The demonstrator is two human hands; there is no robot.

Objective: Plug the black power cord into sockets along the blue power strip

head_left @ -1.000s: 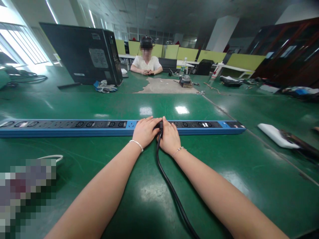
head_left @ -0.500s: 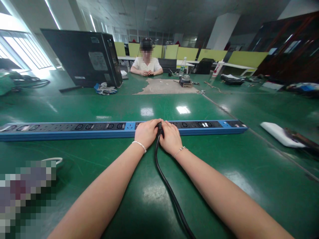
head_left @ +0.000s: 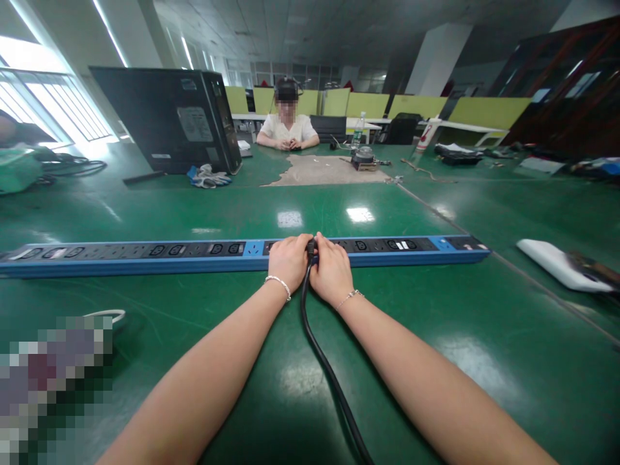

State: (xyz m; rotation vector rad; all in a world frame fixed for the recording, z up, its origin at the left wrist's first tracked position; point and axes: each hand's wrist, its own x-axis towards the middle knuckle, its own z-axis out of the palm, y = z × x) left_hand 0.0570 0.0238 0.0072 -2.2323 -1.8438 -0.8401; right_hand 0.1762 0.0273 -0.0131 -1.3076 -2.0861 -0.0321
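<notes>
A long blue power strip [head_left: 194, 263] with a row of black sockets lies across the green table. Near its middle, my left hand [head_left: 289, 261] and my right hand [head_left: 332, 268] meet around the plug end of a black cable [head_left: 322, 355]. The fingers of both hands are closed on the plug from either side, over the strip. Most of the plug and the socket area beneath are hidden by my hands. From between them the cable runs down toward the bottom edge.
A black computer case [head_left: 159, 119] stands back left, with gloves [head_left: 209, 176] beside it. A person [head_left: 287, 129] sits across the table [head_left: 217, 210]. A white object [head_left: 557, 261] lies right, a blurred-out item [head_left: 53, 374] lower left, a bottle [head_left: 358, 129] at the back.
The view has shifted slightly, so the strip and background sit a little further right. My left hand has drawn slightly closer to my right hand. Both hands stay at the plug.
</notes>
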